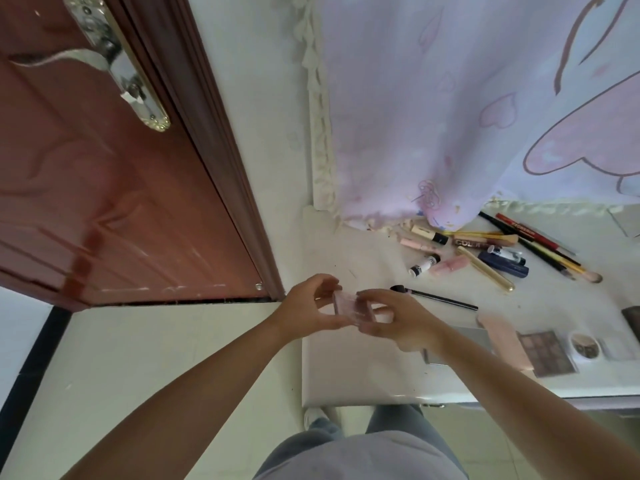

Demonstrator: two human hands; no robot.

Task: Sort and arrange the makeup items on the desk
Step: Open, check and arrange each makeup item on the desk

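Observation:
Over the left end of the white desk (pixel 360 382), both my hands hold a small clear pinkish makeup case (pixel 348 306). My left hand (pixel 310 304) pinches its left side and my right hand (pixel 398 322) grips its right side. On the desk behind lie a thin black brush (pixel 440 298), a pile of tubes, pencils and brushes (pixel 491 252), a gold tube (pixel 486 269) and a pink item (pixel 448 265). An eyeshadow palette (pixel 547 353), a pink flat case (pixel 507 341) and a round compact (pixel 585 344) lie to the right.
A pale purple curtain (pixel 467 116) hangs over the back of the desk. A red-brown door (pixel 104 185) stands to the left, with tiled floor (pixel 156 358) below. My legs and a shoe (pixel 315 415) are at the desk's front edge.

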